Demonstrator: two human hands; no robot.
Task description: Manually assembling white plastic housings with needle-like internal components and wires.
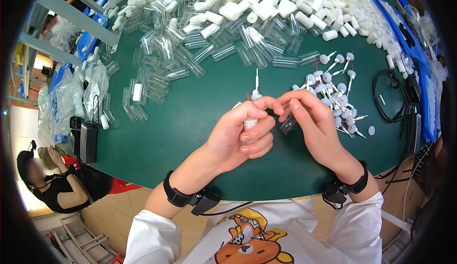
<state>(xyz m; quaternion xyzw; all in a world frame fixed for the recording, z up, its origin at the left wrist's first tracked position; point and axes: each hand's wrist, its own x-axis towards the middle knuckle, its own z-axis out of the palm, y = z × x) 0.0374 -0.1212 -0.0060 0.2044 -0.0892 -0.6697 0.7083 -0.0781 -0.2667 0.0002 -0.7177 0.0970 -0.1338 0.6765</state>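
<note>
My left hand (240, 133) is closed around a white cylinder (250, 124), its end showing between thumb and fingers. Just beyond the knuckles a white stemmed piece with a grey disc (256, 95) points away from me; I cannot tell whether the hand holds it or it lies on the table. My right hand (312, 121) pinches a short clear tube (287, 125), partly covered by the fingers. The fingertips of both hands nearly meet. Close to the right hand lies a heap of similar stemmed pieces with grey discs (342, 100), some with red wires.
A large pile of white cylinders (262, 7) covers the green table's (157, 154) far side, with many clear tubes (223, 52) in front. A black cable (381, 114) coils at right, near blue trays (428, 92). A black box (88, 142) stands at left; another person (66, 195) sits beyond.
</note>
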